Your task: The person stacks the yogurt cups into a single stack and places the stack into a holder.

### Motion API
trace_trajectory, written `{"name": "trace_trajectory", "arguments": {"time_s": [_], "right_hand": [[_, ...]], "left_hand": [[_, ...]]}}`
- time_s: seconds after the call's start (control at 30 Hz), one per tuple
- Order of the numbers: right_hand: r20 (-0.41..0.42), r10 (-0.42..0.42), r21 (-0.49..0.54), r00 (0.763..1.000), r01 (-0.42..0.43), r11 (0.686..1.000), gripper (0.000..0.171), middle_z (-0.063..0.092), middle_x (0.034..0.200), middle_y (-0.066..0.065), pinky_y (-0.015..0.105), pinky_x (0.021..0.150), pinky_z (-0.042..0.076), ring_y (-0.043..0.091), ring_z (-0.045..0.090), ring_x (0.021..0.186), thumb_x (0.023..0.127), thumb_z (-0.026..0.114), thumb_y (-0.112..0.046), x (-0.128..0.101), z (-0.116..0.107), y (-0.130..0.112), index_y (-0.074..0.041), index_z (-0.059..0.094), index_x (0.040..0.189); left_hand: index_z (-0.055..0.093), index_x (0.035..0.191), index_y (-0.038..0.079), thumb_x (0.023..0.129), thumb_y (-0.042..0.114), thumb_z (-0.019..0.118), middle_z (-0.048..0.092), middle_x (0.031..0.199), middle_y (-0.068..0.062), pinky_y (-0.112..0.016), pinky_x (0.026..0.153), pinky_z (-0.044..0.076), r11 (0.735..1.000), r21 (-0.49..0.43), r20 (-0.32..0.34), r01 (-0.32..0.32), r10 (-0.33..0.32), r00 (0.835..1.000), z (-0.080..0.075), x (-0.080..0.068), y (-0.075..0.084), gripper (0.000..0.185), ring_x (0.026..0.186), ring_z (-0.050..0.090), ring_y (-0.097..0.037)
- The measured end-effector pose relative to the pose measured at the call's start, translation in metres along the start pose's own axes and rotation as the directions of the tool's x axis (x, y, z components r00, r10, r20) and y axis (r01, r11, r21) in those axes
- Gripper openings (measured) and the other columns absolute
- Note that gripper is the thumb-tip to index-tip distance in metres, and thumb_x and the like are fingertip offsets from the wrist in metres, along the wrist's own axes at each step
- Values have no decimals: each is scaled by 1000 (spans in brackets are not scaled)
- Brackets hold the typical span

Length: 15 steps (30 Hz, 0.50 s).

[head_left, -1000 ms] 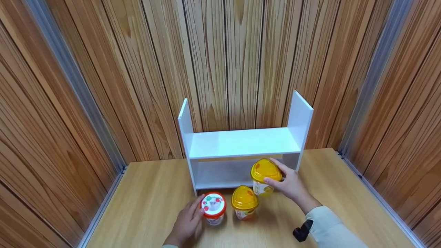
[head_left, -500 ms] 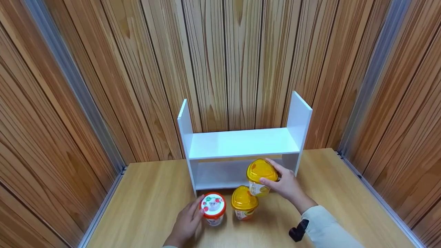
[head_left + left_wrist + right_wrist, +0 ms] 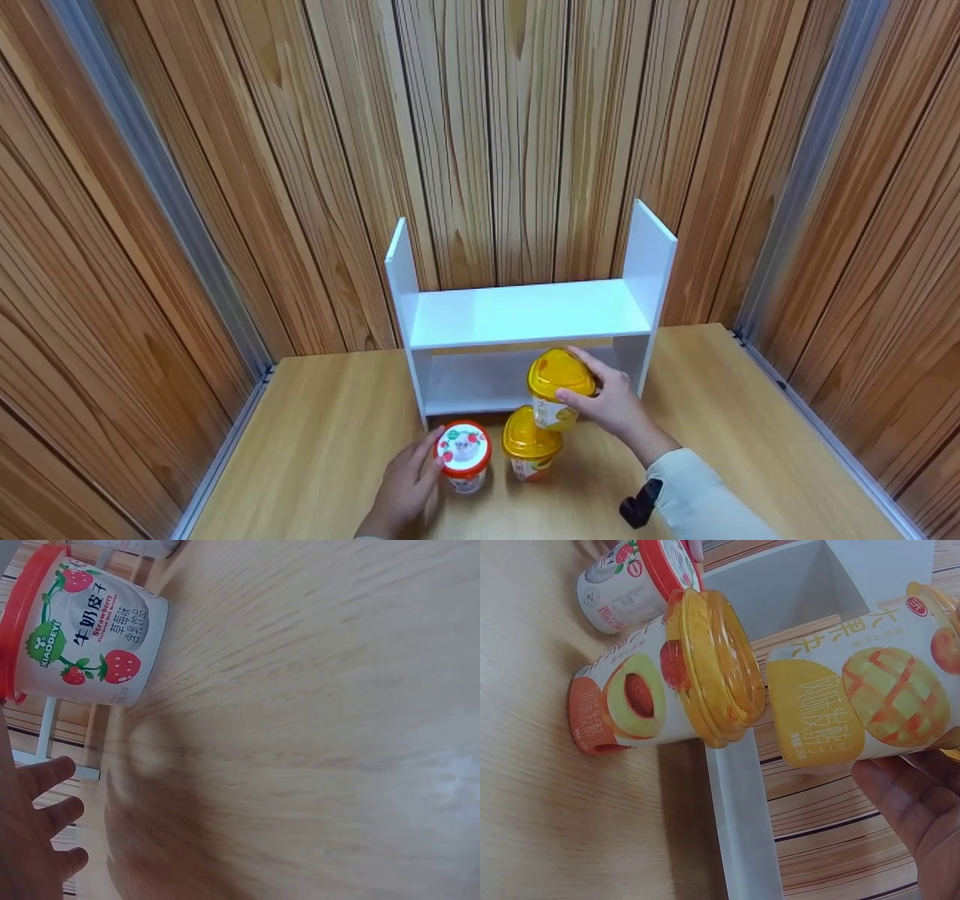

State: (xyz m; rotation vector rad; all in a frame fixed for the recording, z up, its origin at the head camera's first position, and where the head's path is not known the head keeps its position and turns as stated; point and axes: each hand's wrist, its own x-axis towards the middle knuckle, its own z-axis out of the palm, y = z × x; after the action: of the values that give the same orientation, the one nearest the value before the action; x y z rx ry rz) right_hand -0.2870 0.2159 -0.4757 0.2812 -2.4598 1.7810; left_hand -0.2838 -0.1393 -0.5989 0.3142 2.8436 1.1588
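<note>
In the head view my right hand [image 3: 611, 401] grips a yogurt cup [image 3: 553, 414] with a yellow domed lid, thumb in front and fingers behind. A mango picture [image 3: 896, 696] shows on its side in the right wrist view. It is held above and behind a second yellow-lidded yogurt cup [image 3: 531, 469], which stands on the table and carries a peach picture [image 3: 636, 696]. To the left stands a strawberry milk cup [image 3: 94, 637] with a red-rimmed lid [image 3: 463, 448]. My left hand [image 3: 405, 484] touches that lid's left edge, its other fingers [image 3: 64, 815] loosely extended.
A white two-tier shelf [image 3: 529, 311] stands behind the cups, against the wood-plank wall [image 3: 525, 150]. Its upright side panels [image 3: 651, 262] rise above the upper board. The lower board [image 3: 476, 382] lies just behind the cups. Wooden tabletop [image 3: 322, 427] extends to both sides.
My right hand has moved left with the mango yogurt cup, bringing it from the right of the peach cup to overlap its lid in the head view. My left hand has stayed put.
</note>
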Motion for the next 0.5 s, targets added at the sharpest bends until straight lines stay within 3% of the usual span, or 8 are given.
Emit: {"name": "trace_trajectory", "arguments": {"time_s": [0.17,0.37,0.5], "right_hand": [[-14,-25,-17,1000,24,1000,73,53,118,-2,37,73,53,24,55,99,71,74,-47,-1,2,-3,-36,41,136],[-13,-30,-40,999,29,999,70,54,119,-3,36,78,52,21,55,100,72,73,-47,-1,7,-4,-39,41,134],[-12,-25,-31,1000,25,999,68,54,120,-3,37,79,52,20,55,101,72,74,-45,0,9,-5,-42,42,132]], "left_hand": [[28,140,45,90,61,35,43,138,0,-60,97,28,999,30,-31,-33,34,999,0,1,-1,53,125,39,-28],[29,139,46,88,64,36,41,138,1,-61,97,27,1000,-3,-18,24,-24,1000,2,-2,0,55,127,36,-28],[30,140,42,88,62,38,42,138,1,-60,97,28,1000,-20,-22,15,-16,1000,2,-2,1,56,126,37,-28]]}}
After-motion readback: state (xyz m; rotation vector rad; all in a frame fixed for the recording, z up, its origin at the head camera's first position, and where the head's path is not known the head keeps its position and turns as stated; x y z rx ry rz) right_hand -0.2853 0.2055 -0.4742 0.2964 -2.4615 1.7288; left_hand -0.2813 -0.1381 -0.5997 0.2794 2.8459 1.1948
